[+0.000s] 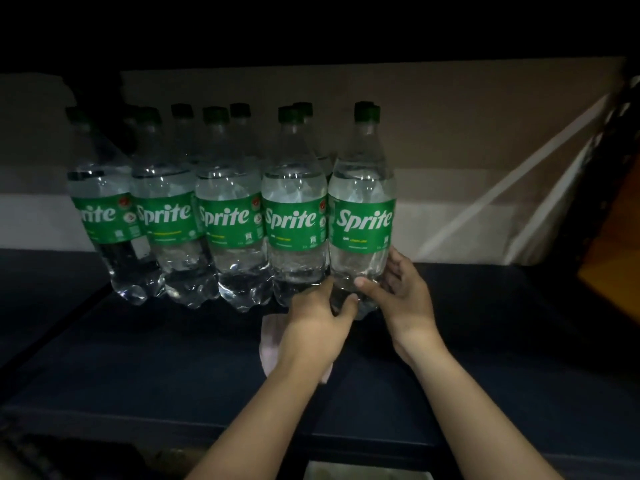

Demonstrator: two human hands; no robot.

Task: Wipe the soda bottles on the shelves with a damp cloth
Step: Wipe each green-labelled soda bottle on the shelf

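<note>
Both forearms reach forward and up from the lower edge of the view, converging on one bottle. The left hand [317, 315] curls around the base of the rightmost bottle [362, 216] from the left, thumb across its front, while the right hand [403, 292] cups the same base from the right, thumb in front and fingers wrapped behind the clear plastic. So both hands grip this bottle low, below its green Sprite label; it stands upright on the dark shelf [138, 358]. Under the left wrist and palm lies a pale pink cloth [270, 341], flat on the shelf and partly hidden by the hand; whether any finger holds it cannot be told. Left of the hands, four more front-row bottles [228, 216] stand side by side, touching, with further green caps showing behind them. Beyond the bottles runs a pale back wall [450, 133], and right of the right hand a light diagonal brace [519, 174] crosses it.
</note>
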